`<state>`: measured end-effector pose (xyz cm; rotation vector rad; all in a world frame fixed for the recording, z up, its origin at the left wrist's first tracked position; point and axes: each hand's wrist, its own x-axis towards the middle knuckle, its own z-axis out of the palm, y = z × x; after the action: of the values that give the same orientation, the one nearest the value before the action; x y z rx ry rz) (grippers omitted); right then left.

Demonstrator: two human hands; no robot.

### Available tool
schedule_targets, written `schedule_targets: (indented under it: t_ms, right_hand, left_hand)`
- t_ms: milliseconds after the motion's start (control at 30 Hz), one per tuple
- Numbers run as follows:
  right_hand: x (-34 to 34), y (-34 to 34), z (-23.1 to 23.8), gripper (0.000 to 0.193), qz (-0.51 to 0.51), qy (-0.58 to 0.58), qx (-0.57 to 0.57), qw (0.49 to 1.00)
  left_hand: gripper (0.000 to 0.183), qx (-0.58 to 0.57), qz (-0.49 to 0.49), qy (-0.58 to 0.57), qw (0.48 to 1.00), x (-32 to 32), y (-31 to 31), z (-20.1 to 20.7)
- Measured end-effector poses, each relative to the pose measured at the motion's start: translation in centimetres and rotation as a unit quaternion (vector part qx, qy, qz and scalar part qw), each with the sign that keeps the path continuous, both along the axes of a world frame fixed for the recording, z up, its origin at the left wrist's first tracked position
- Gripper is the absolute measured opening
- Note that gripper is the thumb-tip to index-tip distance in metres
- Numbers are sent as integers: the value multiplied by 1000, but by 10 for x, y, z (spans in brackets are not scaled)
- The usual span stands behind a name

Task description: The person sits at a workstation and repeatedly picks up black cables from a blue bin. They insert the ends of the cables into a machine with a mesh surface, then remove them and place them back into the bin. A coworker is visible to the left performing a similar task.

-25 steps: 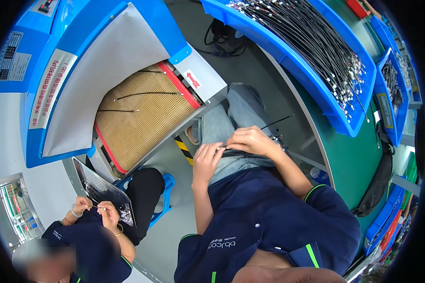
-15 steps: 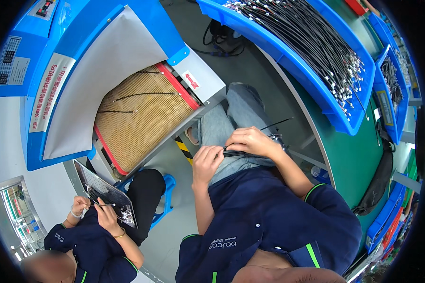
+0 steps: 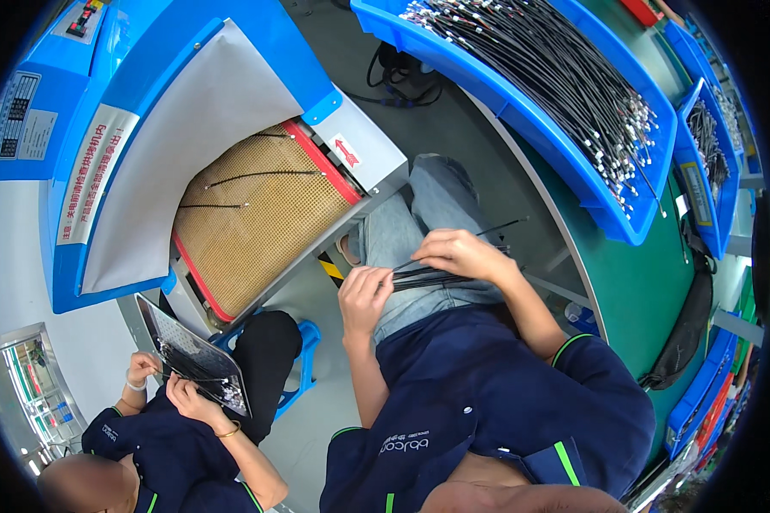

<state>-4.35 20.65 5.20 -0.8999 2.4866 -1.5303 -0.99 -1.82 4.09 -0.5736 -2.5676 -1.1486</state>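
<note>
My left hand [image 3: 365,295] is closed with its fingertips pinched on one end of a thin black cable. My right hand [image 3: 460,255], a little farther right, is closed on the same cable [image 3: 405,263], whose tail sticks out past it to the right. More black cables [image 3: 428,279] lie in a bundle across my lap, just below the right hand. The parts of the cable inside my fingers are hidden.
Ahead on the left, a blue machine has a mesh conveyor belt [image 3: 248,201] carrying several black cables. At the right, a blue bin [image 3: 603,218] full of cables stands on a green table [image 3: 612,282]. Lower left, a co-worker's hands [image 3: 184,395] work over a tray [image 3: 154,318].
My left hand has moved left and slightly down, away from my right hand, so more cable shows between them. The co-worker's hands have shifted slightly over the tray.
</note>
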Motion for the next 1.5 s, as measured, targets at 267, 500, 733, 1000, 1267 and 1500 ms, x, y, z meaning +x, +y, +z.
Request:
schedule_targets:
  t_ms: [267, 500, 733, 1000, 1267, 1500]
  right_hand:
    - [-6, 27, 11, 13, -86, -13, 72, 994]
    - [-10, 17, 13, 12, -103, -1, 75, 992]
    - [-9, -11, 14, 11, -107, 1, 61, 992]
    - [-6, -21, 12, 11, -74, -11, 88, 993]
    - [-11, 27, 12, 11, -109, -20, 151, 982]
    - [-7, 36, 18, 12, -137, -87, 86, 983]
  left_hand:
    - [12, 47, 52, -84, 994, 0, -15, -5]
    - [31, 125, 124, -151, 973, 0, -14, -17]
    - [27, 482, 124, -321, 806, 18, 23, -49]
    - [18, 664, 125, -333, 658, 19, 50, -47]
    - [15, 670, 204, -289, 652, 20, 20, -61]
    - [15, 665, 208, -282, 659, 19, 14, -64]
